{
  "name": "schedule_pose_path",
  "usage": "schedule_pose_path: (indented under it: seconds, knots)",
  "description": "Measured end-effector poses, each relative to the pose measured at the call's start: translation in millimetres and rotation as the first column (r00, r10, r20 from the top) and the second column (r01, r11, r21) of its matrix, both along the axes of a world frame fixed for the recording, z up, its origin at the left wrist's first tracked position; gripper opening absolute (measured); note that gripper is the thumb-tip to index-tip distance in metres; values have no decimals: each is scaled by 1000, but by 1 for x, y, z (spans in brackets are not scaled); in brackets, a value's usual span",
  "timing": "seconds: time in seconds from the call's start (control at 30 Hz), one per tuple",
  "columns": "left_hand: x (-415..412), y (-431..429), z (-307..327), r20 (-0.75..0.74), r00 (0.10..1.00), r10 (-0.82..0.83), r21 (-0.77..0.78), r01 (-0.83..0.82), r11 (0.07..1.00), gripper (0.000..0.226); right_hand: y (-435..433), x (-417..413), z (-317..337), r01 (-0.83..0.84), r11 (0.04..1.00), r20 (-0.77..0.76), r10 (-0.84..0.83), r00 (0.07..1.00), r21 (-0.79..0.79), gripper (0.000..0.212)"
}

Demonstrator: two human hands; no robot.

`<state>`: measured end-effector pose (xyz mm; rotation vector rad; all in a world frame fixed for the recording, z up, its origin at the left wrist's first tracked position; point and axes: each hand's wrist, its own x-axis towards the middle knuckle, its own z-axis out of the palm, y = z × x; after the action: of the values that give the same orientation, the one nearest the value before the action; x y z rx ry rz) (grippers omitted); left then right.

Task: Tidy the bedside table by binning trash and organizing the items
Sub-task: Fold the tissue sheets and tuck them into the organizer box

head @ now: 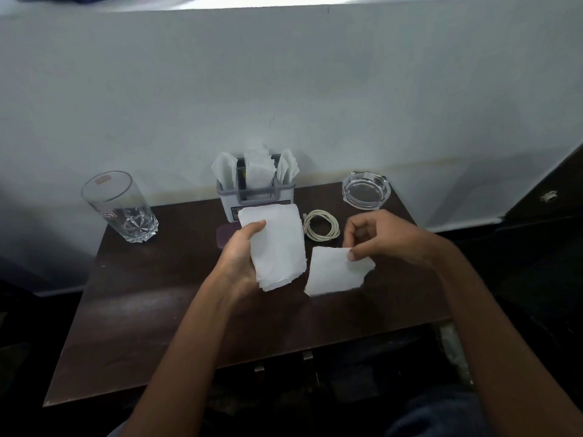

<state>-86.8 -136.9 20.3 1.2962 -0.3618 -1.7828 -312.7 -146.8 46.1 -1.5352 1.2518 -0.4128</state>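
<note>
While left hand (pixel 241 247) grips a tissue stack (pixel 277 244) above the worktop (pixel 151 298), right hand (pixel 375 234) fingers pinch 1 loose tissue (pixel 331 272), probably lifting it. Next: add to stack, slot into holder (pixel 255 197).

No wording can be read anywhere — the glass (pixel 121 205) at ten o'clock carries a small reddish sticker near its rim and a pale label lower down, both blurred. The holder (pixel 255 197) at twelve o'clock bears a dark-edged label — its print half hidden and illegible.
</note>
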Motion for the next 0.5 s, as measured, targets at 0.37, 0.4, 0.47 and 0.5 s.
schedule_pose_path:
  seconds: [0.37,0.4,0.47,0.5]
  knots:
    - [-18,6,-9,-178,947,-269,-103,253,962,42,-2,47,13,91,962,95,-69,993,-258,29]
    - [-18,6,-8,-199,940,-278,-109,261,959,45,-3,49,11,99,952,60,-85,995,-290,30]
    - [-20,6,-8,-221,930,-295,-115,275,954,53,-4,49,8,112,936,7,-117,993,-334,35]
    - [-20,6,-9,-223,932,-287,-113,267,957,57,-5,49,7,119,930,-12,-131,991,-347,36]
